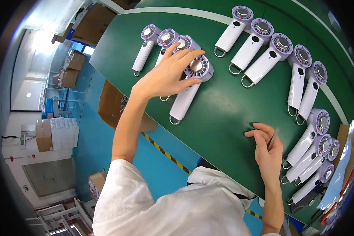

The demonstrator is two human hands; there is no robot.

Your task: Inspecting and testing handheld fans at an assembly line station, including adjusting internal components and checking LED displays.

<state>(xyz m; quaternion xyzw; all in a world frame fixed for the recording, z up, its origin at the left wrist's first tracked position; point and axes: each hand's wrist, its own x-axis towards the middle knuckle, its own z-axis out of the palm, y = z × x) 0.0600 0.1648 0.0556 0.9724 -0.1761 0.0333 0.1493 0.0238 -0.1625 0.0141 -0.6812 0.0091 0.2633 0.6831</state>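
My left hand (171,72) reaches over the left side of the green table, thumb and fingers spread round the purple head of a white handheld fan (184,102). That fan lies with its looped handle end toward me. Behind it, several similar fans (143,55) lie in a row, partly covered by my hand. My right hand (268,151) hovers near the table's front edge, curled round a thin dark stick-like tool (273,139); its exact kind cannot be made out. Nearest to that hand lies a fan (301,147) in the right-hand group.
Several more fans (247,51) lie in groups along the far and right side of the green table (224,110). A cardboard box (110,104) stands below the table's left edge. Cardboard pieces and a bluish sheet (338,181) border the right end.
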